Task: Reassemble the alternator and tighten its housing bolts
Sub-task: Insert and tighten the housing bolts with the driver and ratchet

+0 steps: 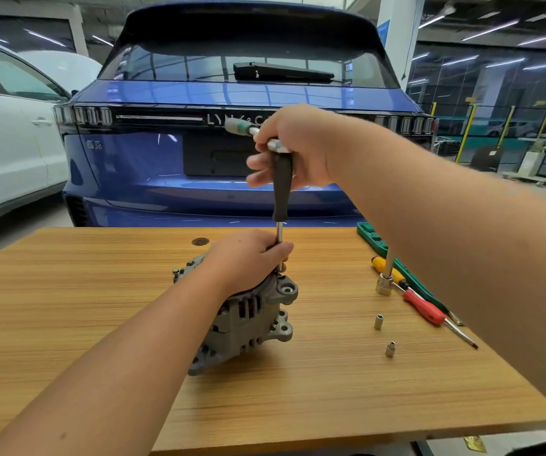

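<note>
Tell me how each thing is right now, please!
alternator: standing on the table, under the left hand
T-handle driver: upright, tip at alternator
left hand: grips the driver's shaft
right hand: grips the driver's top
red screwdriver: lying flat
two loose sockets: standing upright
table: holding everything

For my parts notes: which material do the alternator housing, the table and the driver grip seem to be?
Alternator: apparently cast metal, likely aluminium; dull grey, grainy, unpainted.
Table: wood or wood-look laminate; fine straight grain, smooth matte top.
Driver grip: probably black plastic or rubber; matte, no shine.
</note>
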